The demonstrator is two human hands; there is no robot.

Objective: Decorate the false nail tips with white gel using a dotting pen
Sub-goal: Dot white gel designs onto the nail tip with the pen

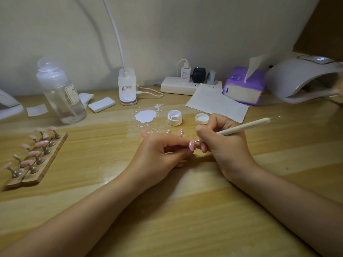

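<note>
Pink nail tip (191,145) pinched in left hand (159,154), right hand (222,145) gripping dotting pen (241,127), metal point touching tip.

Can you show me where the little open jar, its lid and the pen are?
open jar (174,121), head view, on its white side wall.
lid (202,118), head view, on its upturned inside.
dotting pen (243,127), head view, midway along its cream handle.
</note>
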